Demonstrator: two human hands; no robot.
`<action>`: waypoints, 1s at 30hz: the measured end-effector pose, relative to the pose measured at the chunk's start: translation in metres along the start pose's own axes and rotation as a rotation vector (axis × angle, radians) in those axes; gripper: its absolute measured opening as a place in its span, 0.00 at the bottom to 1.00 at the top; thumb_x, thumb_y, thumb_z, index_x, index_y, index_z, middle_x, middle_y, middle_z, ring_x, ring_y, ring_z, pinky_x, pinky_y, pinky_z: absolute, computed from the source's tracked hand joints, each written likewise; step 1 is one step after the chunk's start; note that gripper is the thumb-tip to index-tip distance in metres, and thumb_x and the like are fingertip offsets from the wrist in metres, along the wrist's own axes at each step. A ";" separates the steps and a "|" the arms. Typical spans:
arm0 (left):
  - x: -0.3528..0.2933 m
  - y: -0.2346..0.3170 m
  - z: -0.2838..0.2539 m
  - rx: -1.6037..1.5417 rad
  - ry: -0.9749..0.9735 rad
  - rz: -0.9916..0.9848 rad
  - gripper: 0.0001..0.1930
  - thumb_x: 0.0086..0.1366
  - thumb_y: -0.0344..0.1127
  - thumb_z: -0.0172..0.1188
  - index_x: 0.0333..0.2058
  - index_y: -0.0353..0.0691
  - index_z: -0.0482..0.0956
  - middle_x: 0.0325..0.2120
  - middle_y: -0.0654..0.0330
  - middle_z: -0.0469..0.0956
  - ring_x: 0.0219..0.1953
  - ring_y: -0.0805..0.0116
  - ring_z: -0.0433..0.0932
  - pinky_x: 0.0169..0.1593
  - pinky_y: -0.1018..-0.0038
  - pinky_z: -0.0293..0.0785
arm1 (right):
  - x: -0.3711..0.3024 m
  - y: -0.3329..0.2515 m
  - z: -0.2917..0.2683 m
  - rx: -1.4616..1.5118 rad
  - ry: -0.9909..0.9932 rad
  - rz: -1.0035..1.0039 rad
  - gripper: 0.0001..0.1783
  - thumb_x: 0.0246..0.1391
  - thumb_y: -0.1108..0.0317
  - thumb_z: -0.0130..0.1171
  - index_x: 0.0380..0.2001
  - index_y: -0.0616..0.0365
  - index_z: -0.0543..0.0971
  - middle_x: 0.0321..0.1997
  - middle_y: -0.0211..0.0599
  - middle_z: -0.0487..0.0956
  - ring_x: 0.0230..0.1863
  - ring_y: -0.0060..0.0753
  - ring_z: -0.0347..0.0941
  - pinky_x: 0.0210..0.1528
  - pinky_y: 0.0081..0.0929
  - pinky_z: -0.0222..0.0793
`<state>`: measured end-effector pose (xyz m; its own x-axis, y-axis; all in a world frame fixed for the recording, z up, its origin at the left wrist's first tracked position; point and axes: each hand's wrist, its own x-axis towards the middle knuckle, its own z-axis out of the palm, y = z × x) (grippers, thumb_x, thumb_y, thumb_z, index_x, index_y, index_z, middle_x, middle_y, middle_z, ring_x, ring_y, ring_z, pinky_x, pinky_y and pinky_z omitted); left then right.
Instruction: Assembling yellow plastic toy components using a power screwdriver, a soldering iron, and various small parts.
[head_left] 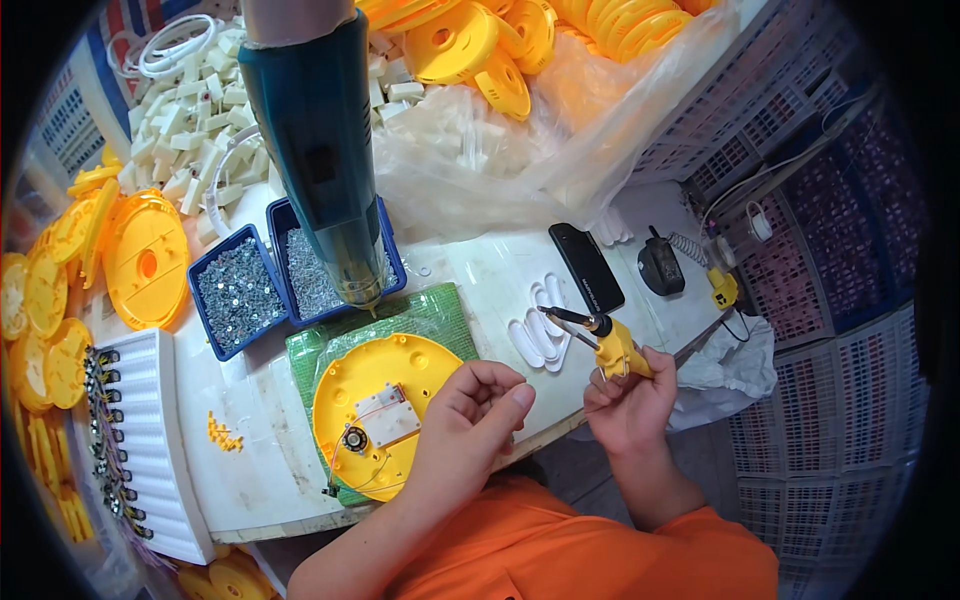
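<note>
Soldering iron (600, 340) gripped in right hand (628, 400); left hand (475, 415) curled, contents unclear.

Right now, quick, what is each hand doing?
Left hand: fingers curled, resting at the yellow disc; whether it holds anything cannot be told.
Right hand: closed around a yellow soldering iron.

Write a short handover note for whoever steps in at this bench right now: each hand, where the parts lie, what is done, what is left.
Left hand: loosely curled at the edge of the yellow disc; whether it pinches anything cannot be told.
Right hand: holds the yellow-handled soldering iron, tip raised off the work.
Yellow disc lies on a green mat, with a white board and thin wires already set in it.
Done: board placed.
Left, probably: soldering; joints are too small to judge.
</note>
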<state>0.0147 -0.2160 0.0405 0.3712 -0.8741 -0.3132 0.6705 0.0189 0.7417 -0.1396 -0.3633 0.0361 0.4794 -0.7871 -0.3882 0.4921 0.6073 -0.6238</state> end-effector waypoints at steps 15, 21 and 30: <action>0.001 0.000 0.003 -0.011 -0.027 0.010 0.08 0.71 0.34 0.64 0.43 0.40 0.76 0.31 0.69 0.76 0.30 0.83 0.73 0.28 0.82 0.71 | 0.005 0.000 -0.012 0.038 0.005 0.037 0.15 0.61 0.53 0.51 0.36 0.52 0.78 0.24 0.25 0.72 0.24 0.25 0.67 0.28 0.25 0.66; 0.001 0.003 0.003 -0.005 0.086 0.063 0.09 0.72 0.36 0.63 0.45 0.40 0.79 0.32 0.68 0.77 0.32 0.81 0.74 0.31 0.81 0.73 | -0.013 0.010 -0.022 -0.317 -0.334 -0.441 0.24 0.60 0.53 0.51 0.53 0.59 0.73 0.46 0.41 0.79 0.45 0.37 0.78 0.47 0.36 0.75; 0.000 0.002 -0.003 -0.119 0.091 0.130 0.08 0.73 0.38 0.63 0.43 0.41 0.79 0.31 0.67 0.77 0.31 0.81 0.73 0.31 0.80 0.70 | -0.017 0.013 -0.027 -0.467 -0.467 -0.662 0.27 0.58 0.55 0.55 0.52 0.67 0.72 0.47 0.49 0.77 0.49 0.42 0.76 0.55 0.37 0.72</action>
<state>0.0180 -0.2147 0.0398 0.5128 -0.8129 -0.2760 0.6825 0.1910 0.7054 -0.1608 -0.3447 0.0160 0.4994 -0.7724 0.3925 0.4758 -0.1342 -0.8693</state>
